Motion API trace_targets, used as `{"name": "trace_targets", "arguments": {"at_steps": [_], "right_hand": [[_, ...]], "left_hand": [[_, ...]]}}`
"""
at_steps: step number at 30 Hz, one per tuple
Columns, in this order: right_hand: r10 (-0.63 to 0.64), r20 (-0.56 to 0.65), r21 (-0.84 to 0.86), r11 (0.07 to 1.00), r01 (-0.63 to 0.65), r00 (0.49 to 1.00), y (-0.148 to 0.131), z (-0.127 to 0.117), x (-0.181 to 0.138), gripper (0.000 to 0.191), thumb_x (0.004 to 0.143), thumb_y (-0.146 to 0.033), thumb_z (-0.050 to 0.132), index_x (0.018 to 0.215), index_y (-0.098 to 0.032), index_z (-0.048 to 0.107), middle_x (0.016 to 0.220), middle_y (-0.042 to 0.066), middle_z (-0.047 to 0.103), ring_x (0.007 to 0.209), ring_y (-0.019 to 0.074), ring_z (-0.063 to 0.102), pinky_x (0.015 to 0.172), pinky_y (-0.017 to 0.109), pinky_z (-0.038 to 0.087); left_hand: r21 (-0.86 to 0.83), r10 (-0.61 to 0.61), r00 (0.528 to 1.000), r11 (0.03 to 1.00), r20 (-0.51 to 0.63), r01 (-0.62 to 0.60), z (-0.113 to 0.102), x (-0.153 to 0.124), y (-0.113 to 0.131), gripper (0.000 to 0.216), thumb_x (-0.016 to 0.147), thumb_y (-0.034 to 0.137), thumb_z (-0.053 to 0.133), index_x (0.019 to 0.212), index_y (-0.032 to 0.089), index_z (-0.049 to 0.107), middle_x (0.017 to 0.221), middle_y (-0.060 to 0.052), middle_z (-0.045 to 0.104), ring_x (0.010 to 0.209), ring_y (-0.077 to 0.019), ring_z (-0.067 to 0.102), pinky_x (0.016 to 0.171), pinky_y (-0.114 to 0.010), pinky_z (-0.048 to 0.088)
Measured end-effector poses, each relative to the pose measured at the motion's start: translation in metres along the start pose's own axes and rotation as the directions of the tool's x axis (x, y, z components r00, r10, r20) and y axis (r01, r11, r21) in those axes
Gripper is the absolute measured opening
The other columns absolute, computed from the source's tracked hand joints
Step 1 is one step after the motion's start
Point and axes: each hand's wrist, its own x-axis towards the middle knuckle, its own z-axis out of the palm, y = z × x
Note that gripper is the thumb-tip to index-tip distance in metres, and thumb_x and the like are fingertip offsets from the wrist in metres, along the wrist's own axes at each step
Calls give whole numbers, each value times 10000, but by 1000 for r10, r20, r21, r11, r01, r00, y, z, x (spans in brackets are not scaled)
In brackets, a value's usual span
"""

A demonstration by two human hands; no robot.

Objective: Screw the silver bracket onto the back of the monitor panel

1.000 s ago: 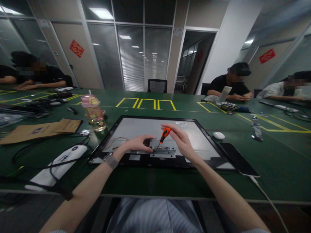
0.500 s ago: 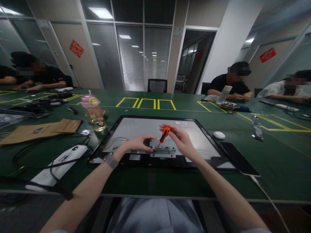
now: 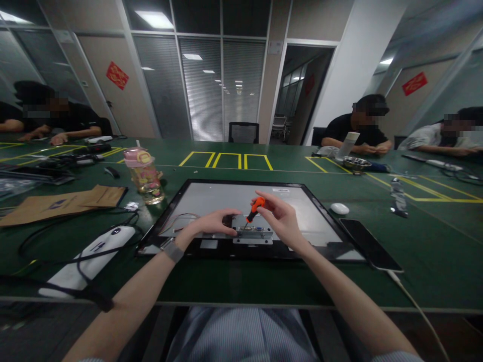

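Observation:
A black-framed monitor panel [image 3: 211, 193] lies face down on the green table, its grey metal back up. A small metal bracket with ports [image 3: 260, 234] sits near its front edge. My right hand [image 3: 279, 218] is closed round an orange-handled screwdriver [image 3: 255, 207], whose tip points down-left at the bracket. My left hand [image 3: 215, 223] rests on the panel just left of the bracket, fingers curled with fingertips pressing by the screwdriver tip. A watch is on my left wrist.
A pink-lidded bottle [image 3: 143, 175], brown envelopes [image 3: 64, 201], a white device [image 3: 90, 251] and black cables lie to the left. A white mouse [image 3: 339, 208] and a black phone [image 3: 368, 245] with cable lie right. Other people sit at the far left and far right.
My right hand has turned the screwdriver slightly in place; its fingers shifted on the handle. My left hand and the panel have stayed put.

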Motion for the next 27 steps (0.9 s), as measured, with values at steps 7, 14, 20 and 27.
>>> {"name": "trace_targets", "arguments": {"at_steps": [7, 14, 20, 27], "right_hand": [[-27, 41, -23, 999, 28, 999, -1, -1, -1, 323, 891, -230, 491, 1199, -280, 575, 1087, 73, 601, 988, 198, 609, 885, 396, 493], [-37, -20, -94, 995, 35, 999, -1, 1, 0, 342, 842, -232, 580, 1179, -287, 592, 961, 53, 604, 891, 183, 601, 820, 370, 511], [-66, 47, -111, 991, 71, 997, -1, 2, -3, 416, 895, -211, 466, 1307, -269, 469, 1095, 91, 584, 1003, 207, 572, 892, 424, 478], [-78, 11, -129, 989, 78, 997, 2, 3, -3, 380, 867, -209, 531, 1240, -283, 540, 1019, 67, 601, 903, 182, 601, 809, 362, 516]], "left_hand": [[11, 4, 1000, 1000, -4, -4, 1, 0, 2, 739, 651, 462, 721, 1304, 239, 457, 1405, -34, 433, 1292, -243, 391, 1087, -343, 283], [12, 4, 1000, 1000, -3, -4, 0, 0, 0, 744, 658, 474, 715, 1313, 244, 445, 1410, -33, 426, 1299, -238, 384, 1097, -348, 270], [23, -14, 1000, 1000, -6, 14, 0, 0, 0, 762, 645, 493, 721, 1311, 242, 449, 1406, -35, 430, 1286, -259, 399, 1086, -368, 293], [6, 23, 1000, 1000, -3, -23, 0, 0, 0, 744, 658, 465, 721, 1311, 232, 450, 1402, -40, 436, 1286, -243, 402, 1092, -351, 284]]}}
